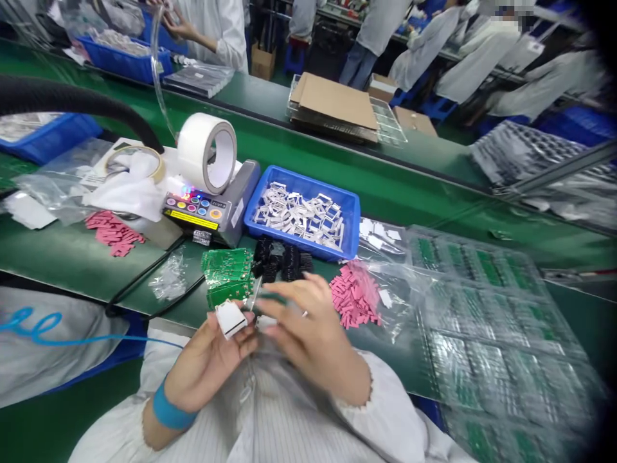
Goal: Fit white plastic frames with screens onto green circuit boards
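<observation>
My left hand (212, 354), palm up with a blue wrist strap, pinches a small white square plastic part (231, 319) with a dark slot along its near edge. Just to its right, my right hand (308, 328) is blurred by motion, its thumb and fingers around a small white piece (265, 322) that is only partly visible. Beyond the hands lie a stack of green circuit boards (226, 273) and a group of black parts (284, 260). Pink strips (354, 296) are heaped to the right of my right hand.
A blue bin (301, 218) of white frames stands behind the boards. Left of it are a tape dispenser (207, 212) with a white tape roll (207, 151) on it, and more pink strips (116, 233). Clear trays (496, 321) with green boards cover the right side. Co-workers sit beyond.
</observation>
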The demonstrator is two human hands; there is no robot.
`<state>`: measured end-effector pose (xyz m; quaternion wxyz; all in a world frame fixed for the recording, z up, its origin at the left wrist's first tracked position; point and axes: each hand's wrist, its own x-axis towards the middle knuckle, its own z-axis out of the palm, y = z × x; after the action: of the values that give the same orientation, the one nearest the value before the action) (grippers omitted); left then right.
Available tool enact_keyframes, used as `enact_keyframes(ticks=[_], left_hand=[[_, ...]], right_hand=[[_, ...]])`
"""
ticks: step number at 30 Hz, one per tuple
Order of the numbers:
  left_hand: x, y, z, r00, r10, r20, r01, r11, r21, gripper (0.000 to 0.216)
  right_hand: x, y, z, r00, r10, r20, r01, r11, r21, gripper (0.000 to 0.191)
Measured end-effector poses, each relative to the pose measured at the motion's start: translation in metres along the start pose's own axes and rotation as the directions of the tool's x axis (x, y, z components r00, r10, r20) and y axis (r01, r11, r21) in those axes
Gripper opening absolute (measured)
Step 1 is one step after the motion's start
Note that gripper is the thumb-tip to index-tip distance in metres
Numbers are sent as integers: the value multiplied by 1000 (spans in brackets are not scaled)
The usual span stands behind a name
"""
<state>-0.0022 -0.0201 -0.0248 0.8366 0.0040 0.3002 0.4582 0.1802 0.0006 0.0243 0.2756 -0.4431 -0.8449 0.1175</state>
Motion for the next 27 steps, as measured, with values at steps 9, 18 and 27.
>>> enact_keyframes(ticks=[9,18,27], left_hand=[[1,0,3,996,-85,23,85,996,10,38],[-3,-1,3,994,29,107,-53,972,229,40],[-7,5,9,971,185,152,-233,878,418,40]], right_hand=[[-61,125,-6,931,364,20,-336,880,-337,17],[-44,103,-20,961,271,-57,-277,935,-223,18],[10,-12,-15,982,-182,-46,187,975,122,10]])
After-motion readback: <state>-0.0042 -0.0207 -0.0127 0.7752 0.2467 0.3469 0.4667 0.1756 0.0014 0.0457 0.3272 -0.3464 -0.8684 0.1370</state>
